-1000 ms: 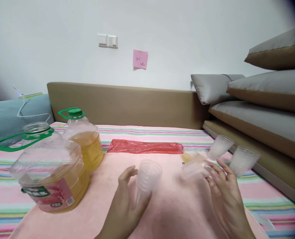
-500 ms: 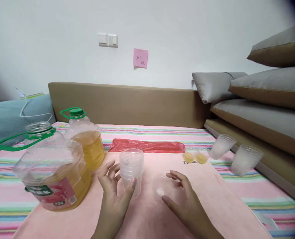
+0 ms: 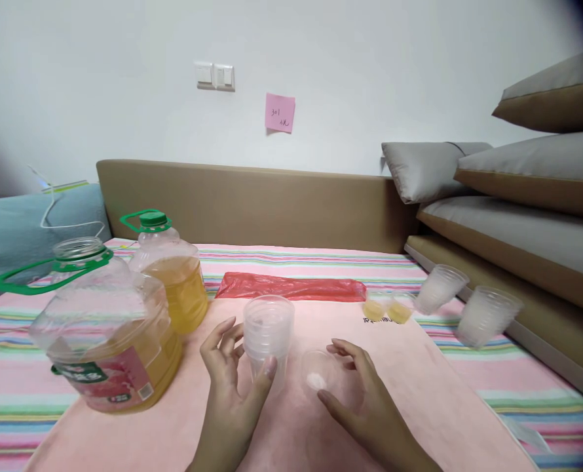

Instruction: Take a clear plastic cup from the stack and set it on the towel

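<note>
A stack of clear plastic cups [image 3: 268, 331] stands upright in my left hand [image 3: 235, 377], thumb on the near side and fingers bent around the far left side. Just to its right, a single clear plastic cup [image 3: 315, 377] is on the pink cloth. My right hand [image 3: 357, 387] curves around that cup's right side, thumb and fingers apart. The thumb tip is close to the cup, and whether it touches I cannot tell.
At left stand two large jugs of yellow liquid, the near jug [image 3: 109, 354] uncapped, the far jug [image 3: 178, 288] green-capped. A red plastic bag [image 3: 291, 287] lies behind. Two small cups of yellow liquid [image 3: 387, 310] and two tilted cup stacks [image 3: 488, 314] are at right, beside cushions [image 3: 532, 223].
My left hand and the stack of cups have shifted slightly right, closer to the single cup. My right hand has barely moved.
</note>
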Demonstrator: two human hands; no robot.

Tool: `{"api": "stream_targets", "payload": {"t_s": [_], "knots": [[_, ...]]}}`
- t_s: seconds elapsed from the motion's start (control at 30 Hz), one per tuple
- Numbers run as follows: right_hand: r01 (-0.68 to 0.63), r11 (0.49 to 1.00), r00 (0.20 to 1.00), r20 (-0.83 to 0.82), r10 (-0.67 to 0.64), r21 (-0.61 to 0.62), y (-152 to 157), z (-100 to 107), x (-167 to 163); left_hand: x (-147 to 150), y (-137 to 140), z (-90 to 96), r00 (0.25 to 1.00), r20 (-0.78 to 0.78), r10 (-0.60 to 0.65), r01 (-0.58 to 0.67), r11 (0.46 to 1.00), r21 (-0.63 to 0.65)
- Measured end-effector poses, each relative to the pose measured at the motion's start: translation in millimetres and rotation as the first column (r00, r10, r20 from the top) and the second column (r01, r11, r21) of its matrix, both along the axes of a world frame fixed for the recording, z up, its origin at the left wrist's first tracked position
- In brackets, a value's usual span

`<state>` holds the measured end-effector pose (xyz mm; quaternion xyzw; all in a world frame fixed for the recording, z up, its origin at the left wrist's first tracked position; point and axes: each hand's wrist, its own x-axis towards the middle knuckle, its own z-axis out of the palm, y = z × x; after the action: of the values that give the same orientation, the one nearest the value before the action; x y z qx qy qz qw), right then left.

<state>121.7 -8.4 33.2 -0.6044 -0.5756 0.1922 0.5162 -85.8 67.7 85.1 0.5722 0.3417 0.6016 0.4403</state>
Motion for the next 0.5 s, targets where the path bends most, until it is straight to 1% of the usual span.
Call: {"api": "stream_targets", "payload": {"t_s": [0.17, 0.27, 0.5], "knots": [[0.002, 1.0, 1.0, 0.029, -0.002, 0.006, -1.0, 0.2, -0.2, 0.6, -2.5, -2.3, 1.0, 0.011, 0.011, -0.011, 1.0, -0.002], [0.025, 1.0, 0.999, 0.043, -0.025, 0.004, -1.2, -1.5, 0.4, -0.3, -1.7, -4.6, 1.0, 0.011, 0.017, -0.017, 1.0, -0.002], [0.039, 0.999, 0.997, 0.062, -0.039, -0.012, 0.3, -4.3, 1.5, -3.9, 3.9, -13.3, 1.0, -0.007, -0.024, 0.024, 0.999, 0.033]]}}
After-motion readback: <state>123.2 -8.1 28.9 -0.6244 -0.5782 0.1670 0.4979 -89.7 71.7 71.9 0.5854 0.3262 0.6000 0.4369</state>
